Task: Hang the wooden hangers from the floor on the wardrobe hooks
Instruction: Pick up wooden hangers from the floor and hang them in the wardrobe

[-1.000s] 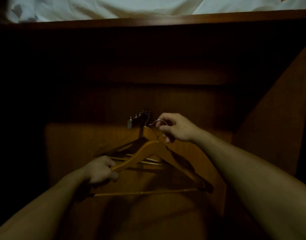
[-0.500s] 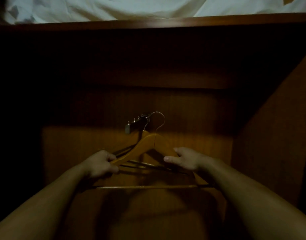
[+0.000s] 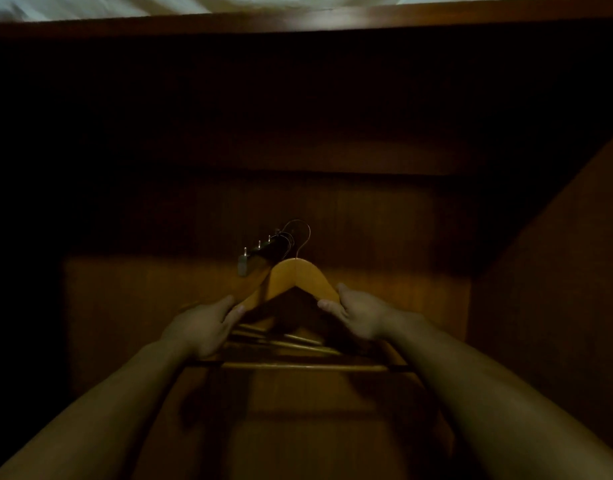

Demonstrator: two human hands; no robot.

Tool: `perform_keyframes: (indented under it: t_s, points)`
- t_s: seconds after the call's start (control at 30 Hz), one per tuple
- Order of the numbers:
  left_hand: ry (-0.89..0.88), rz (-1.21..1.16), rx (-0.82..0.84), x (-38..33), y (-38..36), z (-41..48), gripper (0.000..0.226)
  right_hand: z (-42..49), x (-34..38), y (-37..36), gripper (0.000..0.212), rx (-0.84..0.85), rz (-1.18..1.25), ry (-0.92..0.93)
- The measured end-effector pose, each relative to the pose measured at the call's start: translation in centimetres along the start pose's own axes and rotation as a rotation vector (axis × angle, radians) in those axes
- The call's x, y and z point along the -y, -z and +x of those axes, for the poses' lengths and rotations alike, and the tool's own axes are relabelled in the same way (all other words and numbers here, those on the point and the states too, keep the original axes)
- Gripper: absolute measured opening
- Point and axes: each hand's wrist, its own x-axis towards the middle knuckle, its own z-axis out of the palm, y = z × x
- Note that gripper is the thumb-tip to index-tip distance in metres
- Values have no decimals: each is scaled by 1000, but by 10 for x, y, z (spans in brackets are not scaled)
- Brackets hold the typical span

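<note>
A wooden hanger (image 3: pixel 300 280) with a metal hook hangs at the middle of the dark wardrobe, its wire hook over the metal hook rail (image 3: pixel 263 252). My left hand (image 3: pixel 208 323) grips its left shoulder. My right hand (image 3: pixel 358 315) grips its right shoulder. The hanger's lower bar (image 3: pixel 298 367) runs between my forearms. Behind it hang other wooden hangers, mostly hidden, with only their bars (image 3: pixel 284 341) and wire hooks showing.
The hook rail sticks out from the wardrobe's wooden back panel (image 3: pixel 125 306) with several pegs. A wooden side wall (image 3: pixel 558 271) rises at the right. White fabric (image 3: pixel 159 5) lies above the wardrobe's top edge. The upper interior is very dark.
My right hand left the wire hook and came down to the hanger's right shoulder. The hanger now hangs straighter and squarer to me, with both hands on its shoulders.
</note>
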Motion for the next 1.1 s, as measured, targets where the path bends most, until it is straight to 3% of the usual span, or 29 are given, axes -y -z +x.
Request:
perform_keyframes:
  t_s: [0.3,0.43,0.8,0.97,1.1]
  points:
    - [41,-149,-6,23,-17,17,28,17,12,-13,53,-44,-120,31]
    - [64,-130,60,28,-23,19,25,22,11,-22,58,-9,-141,23]
    - [134,-85,8,40,-38,22,30,31,7,-35,63,-15,-161,-3]
    - [179,-94,-30,40,-39,28,33,32,6,-38,71,-147,-144,-61]
    - [192,-145,-18,38,-42,32,31,32,4,-39,71,-147,-181,-71]
